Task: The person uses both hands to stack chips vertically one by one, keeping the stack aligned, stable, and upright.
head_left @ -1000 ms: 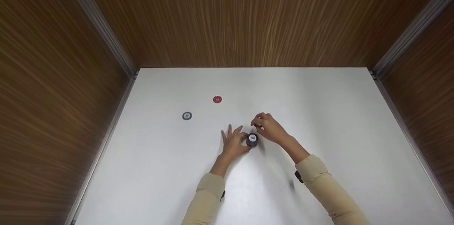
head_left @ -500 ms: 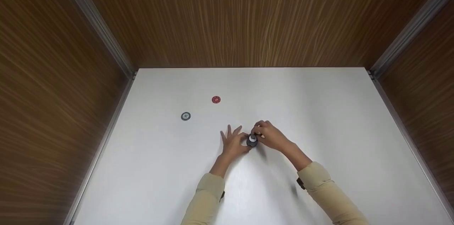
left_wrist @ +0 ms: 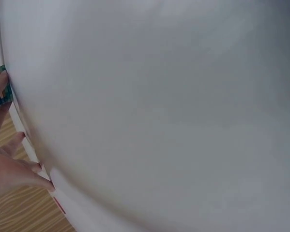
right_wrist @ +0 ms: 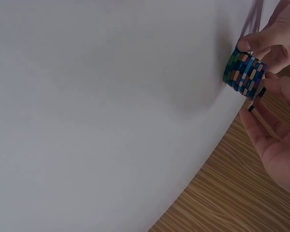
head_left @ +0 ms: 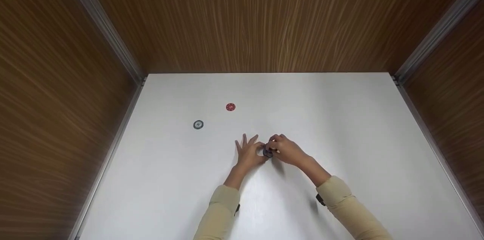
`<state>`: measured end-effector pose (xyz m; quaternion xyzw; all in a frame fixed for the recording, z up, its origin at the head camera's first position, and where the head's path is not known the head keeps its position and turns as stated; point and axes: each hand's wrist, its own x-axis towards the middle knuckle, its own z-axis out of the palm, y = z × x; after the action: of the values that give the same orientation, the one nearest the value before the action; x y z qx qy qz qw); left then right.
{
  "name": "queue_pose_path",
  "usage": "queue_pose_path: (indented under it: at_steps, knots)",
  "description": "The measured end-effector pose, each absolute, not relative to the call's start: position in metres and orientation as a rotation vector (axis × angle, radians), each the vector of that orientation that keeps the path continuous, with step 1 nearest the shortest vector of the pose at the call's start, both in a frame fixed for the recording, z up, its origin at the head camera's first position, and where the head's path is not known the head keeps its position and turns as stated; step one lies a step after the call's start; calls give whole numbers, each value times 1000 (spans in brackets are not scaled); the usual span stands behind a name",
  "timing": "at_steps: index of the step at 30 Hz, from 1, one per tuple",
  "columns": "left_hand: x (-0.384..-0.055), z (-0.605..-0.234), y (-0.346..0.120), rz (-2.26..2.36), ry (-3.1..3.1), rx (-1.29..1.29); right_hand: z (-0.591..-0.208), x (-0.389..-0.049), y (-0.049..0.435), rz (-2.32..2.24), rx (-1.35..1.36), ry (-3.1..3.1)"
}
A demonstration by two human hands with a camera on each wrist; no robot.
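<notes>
A stack of poker chips point(right_wrist: 244, 72) stands on the white table, its edges banded in blue, green, peach and purple. The thumb and index finger of my left hand point(head_left: 248, 155) pinch the stack's sides, while the other fingers spread out over the tabletop. Right at the top of the stack, my right hand point(head_left: 290, 152) pinches a single dark-edged poker chip point(right_wrist: 257, 99), tilted against the stack's top. In the head view the right fingers cover most of the stack's top. The left wrist view catches the stack point(left_wrist: 3, 96) at its left edge.
A red poker chip point(head_left: 230, 107) lies flat on the white table point(head_left: 170, 179), farther back and to the left. Left of it and nearer lies a grey-blue poker chip point(head_left: 198, 124). Wood-grain panels point(head_left: 242, 20) rise behind and at both sides.
My right hand has come toward me and slightly left, bringing its chip from beyond the stack to the stack's top. The left hand keeps its hold on the stack.
</notes>
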<state>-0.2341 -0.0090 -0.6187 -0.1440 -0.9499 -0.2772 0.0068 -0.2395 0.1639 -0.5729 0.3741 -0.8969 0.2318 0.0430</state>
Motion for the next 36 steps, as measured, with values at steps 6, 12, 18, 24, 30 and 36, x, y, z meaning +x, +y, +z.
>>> queue_pose_path:
  at_steps: [6, 12, 18, 24, 30, 36]
  knots:
    - [-233, -617, -10, -870, -2982, -453, -572, -238, 161, 687, 1164, -2727]
    - [-233, -618, -10, -874, -2957, -459, -571, -238, 156, 671, 1185, -2702]
    - [-234, -618, -10, -845, -2933, -466, -574, -239, 154, 666, 1202, -2678]
    - [-234, -619, -10, -811, -2953, -457, -576, -238, 152, 659, 1182, -2712]
    - [-232, -617, -11, -810, -2961, -454, -577, -238, 151, 685, 1159, -2729]
    - [-232, -616, -10, -789, -2980, -455, -578, -235, 150, 632, 1115, -2757]
